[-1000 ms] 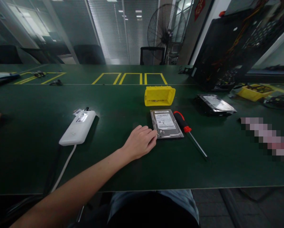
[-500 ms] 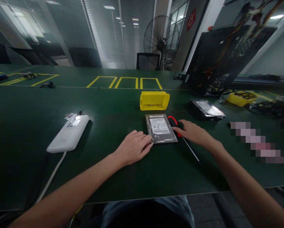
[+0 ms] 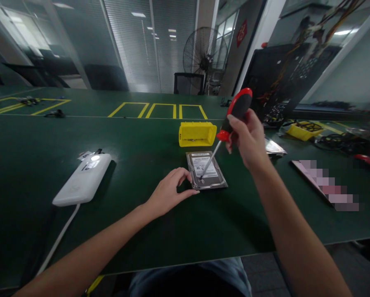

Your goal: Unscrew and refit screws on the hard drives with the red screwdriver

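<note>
A silver hard drive point(image 3: 214, 180) with a white label lies flat on the green table. My left hand point(image 3: 176, 189) is at its lower left corner, fingertips and thumb touching the edge, the fingers curved and apart from the thumb. Raised above the drive's right side, my right hand point(image 3: 245, 138) is closed round the red and black handle of a screwdriver point(image 3: 239, 106). The screwdriver is tilted, its shaft slanting down to the left, with the tip over the lower left part of the drive. Just behind the drive stands a yellow bin point(image 3: 197, 135) with small bits inside.
On the left lies a white power bank point(image 3: 84, 179) with a white cable. A second drive point(image 3: 274, 147), partly behind my right hand, and a flat pinkish item point(image 3: 314, 177) are on the right. Farther back are a yellow box point(image 3: 304, 131), cables and a black case point(image 3: 265, 74).
My right hand has picked up the screwdriver from beside the drive and raised it, tip down over the drive. The fingers of my left hand have spread from the thumb at the drive's corner.
</note>
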Motion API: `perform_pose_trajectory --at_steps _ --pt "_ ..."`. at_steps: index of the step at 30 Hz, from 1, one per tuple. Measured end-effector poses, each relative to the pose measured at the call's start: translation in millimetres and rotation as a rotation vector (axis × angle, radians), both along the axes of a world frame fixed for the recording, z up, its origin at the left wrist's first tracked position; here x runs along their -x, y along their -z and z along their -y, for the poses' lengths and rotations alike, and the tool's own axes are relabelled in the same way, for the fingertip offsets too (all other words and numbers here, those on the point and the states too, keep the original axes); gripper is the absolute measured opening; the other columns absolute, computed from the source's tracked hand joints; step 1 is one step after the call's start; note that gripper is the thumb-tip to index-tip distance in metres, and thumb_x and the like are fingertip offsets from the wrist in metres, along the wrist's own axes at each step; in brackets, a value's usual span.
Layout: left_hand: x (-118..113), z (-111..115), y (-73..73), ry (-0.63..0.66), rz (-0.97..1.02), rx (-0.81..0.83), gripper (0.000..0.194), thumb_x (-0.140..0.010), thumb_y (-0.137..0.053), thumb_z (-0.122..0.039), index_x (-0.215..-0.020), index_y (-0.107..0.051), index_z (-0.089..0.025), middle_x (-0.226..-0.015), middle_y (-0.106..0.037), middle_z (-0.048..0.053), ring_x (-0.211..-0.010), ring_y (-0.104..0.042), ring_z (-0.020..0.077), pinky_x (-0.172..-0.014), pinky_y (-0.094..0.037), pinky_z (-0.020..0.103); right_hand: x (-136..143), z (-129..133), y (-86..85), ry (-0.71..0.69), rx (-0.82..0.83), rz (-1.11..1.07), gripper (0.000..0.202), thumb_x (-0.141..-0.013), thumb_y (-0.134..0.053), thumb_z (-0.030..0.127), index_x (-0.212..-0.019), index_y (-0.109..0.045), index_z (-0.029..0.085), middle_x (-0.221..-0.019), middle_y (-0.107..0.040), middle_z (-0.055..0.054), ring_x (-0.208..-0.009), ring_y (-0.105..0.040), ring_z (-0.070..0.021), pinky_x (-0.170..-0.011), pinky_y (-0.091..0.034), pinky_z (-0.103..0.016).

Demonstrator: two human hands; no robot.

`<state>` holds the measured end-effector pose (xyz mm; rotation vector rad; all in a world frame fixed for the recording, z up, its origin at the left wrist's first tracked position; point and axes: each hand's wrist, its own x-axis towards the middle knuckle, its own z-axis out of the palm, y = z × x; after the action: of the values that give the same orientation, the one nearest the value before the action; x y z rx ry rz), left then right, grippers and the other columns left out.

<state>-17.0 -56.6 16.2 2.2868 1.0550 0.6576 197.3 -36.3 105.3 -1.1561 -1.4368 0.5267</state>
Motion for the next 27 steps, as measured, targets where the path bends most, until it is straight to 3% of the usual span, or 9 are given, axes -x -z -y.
perform_pose_trajectory --at_steps 3,7,13,16,20,27 --pt "-1 -3 3.5 -0.003 0.069 0.108 0.035 -0.074 -0.061 -0.048 -0.091 -0.054 -0.018 -0.082 -0.049 -0.001 -0.071 -0.045 0.0133 -0.061 -0.038 0.025 16 3 17.7 -0.043 -0.015 -0.031 0.034 -0.083 -0.048 0.044 -0.111 -0.035 0.028 -0.088 -0.057 -0.003 -0.042 -0.049 -0.007 -0.038 -0.043 -0.022" --pt "-4 -7 6.9 -0.028 0.087 0.152 0.036 -0.071 -0.064 -0.048 -0.089 -0.056 -0.018 -0.079 -0.048 -0.002 -0.068 -0.043 0.0125 -0.06 -0.035 0.024 14 0 29.4 0.002 -0.044 -0.04 0.031 -0.085 -0.043 0.046 -0.109 -0.034 0.028 -0.088 -0.055 -0.003 -0.042 -0.047 -0.0065 -0.036 -0.041 -0.021" --pt "-2 -10 8.8 -0.027 0.087 0.189 0.04 -0.066 -0.068 -0.049 -0.089 -0.055 -0.018 -0.073 -0.044 -0.004 -0.064 -0.041 0.0116 -0.057 -0.032 0.023 15 -1 31.7 -0.055 -0.026 -0.031 0.03 -0.085 -0.045 0.043 -0.109 -0.034 0.027 -0.094 -0.057 -0.004 -0.044 -0.049 -0.0076 -0.035 -0.039 -0.022" --pt "-1 -10 8.7 -0.003 0.072 0.211 0.041 -0.066 -0.068 -0.048 -0.09 -0.055 -0.018 -0.074 -0.045 -0.004 -0.064 -0.042 0.0114 -0.057 -0.033 0.023 19 1 32.3 -0.086 -0.05 -0.039 0.029 -0.085 -0.047 0.04 -0.108 -0.035 0.027 -0.101 -0.057 -0.006 -0.064 -0.061 -0.0138 -0.041 -0.044 -0.023" --pt "-2 -9 7.5 -0.009 0.056 0.212 0.042 -0.066 -0.067 -0.051 -0.09 -0.055 -0.018 -0.073 -0.045 -0.004 -0.063 -0.043 0.0114 -0.058 -0.034 0.024 20 3 31.4 -0.114 -0.074 -0.04 0.028 -0.084 -0.049 0.039 -0.106 -0.036 0.027 -0.104 -0.057 -0.006 -0.085 -0.063 -0.019 -0.051 -0.052 -0.026" --pt "-3 -8 7.0 -0.017 0.037 0.211 0.042 -0.068 -0.064 -0.052 -0.091 -0.056 -0.018 -0.073 -0.046 -0.003 -0.063 -0.043 0.0115 -0.058 -0.034 0.023 21 5 29.1 -0.086 -0.037 -0.027 0.029 -0.084 -0.049 0.038 -0.108 -0.036 0.028 -0.105 -0.058 -0.006 -0.086 -0.063 -0.0202 -0.053 -0.053 -0.029"
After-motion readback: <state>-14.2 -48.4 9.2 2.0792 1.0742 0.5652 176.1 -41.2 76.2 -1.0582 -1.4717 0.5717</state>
